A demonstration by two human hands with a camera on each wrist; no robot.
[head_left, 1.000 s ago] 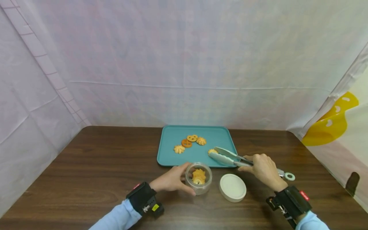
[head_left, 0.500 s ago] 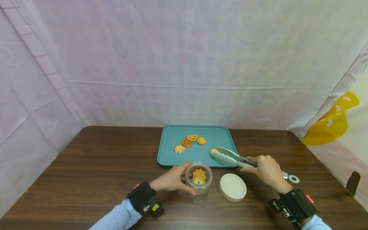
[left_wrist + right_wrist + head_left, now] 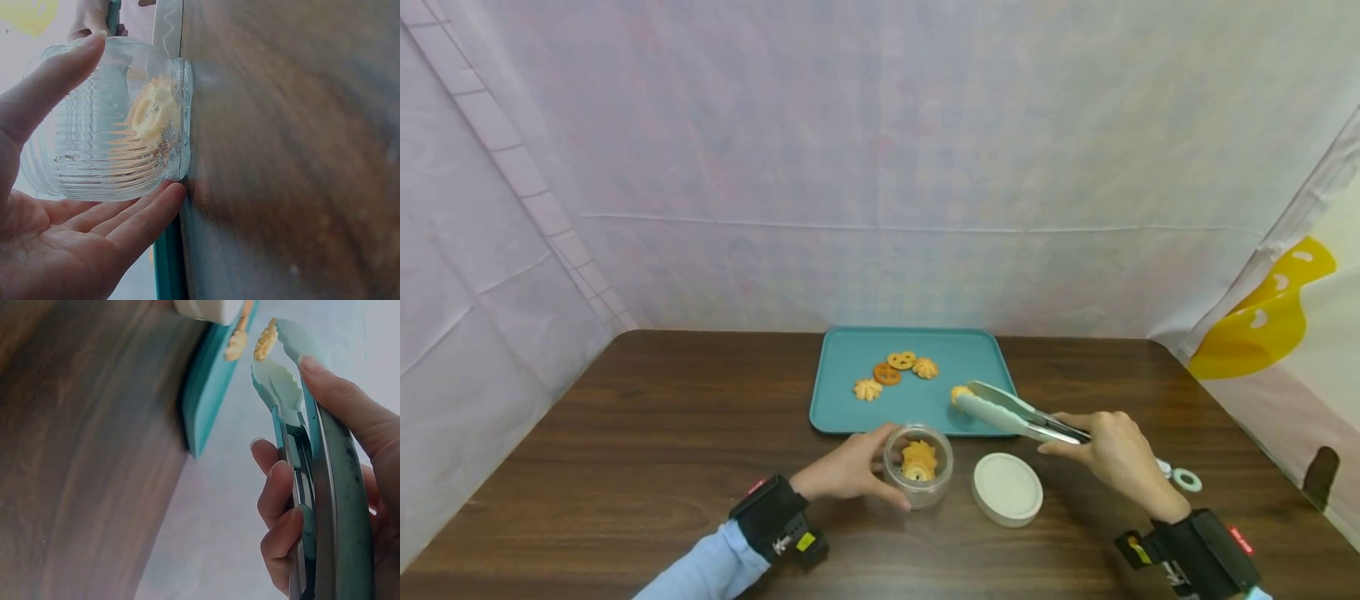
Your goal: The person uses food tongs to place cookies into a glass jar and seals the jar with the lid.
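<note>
Left hand (image 3: 850, 467) grasps a clear, ribbed glass jar (image 3: 929, 497) between thumb and fingers, likely steadying it upright on the dark brown wood-grain table (image 3: 647, 433). Right hand (image 3: 1108, 450) grips pale-green-and-steel tongs (image 3: 992, 415), whose tips pinch 1 golden ridged cookie (image 3: 265, 340), held clear of the teal rectangular tray (image 3: 925, 417). Jar contains golden cookies (image 3: 919, 461), count unclear. Round white lid (image 3: 1007, 489) lies flat just beside it, presumably to leave its mouth accessible. Tray beyond bears 2 ridged cookies (image 3: 867, 389), 2 pretzel-shaped ones (image 3: 887, 374).
</note>
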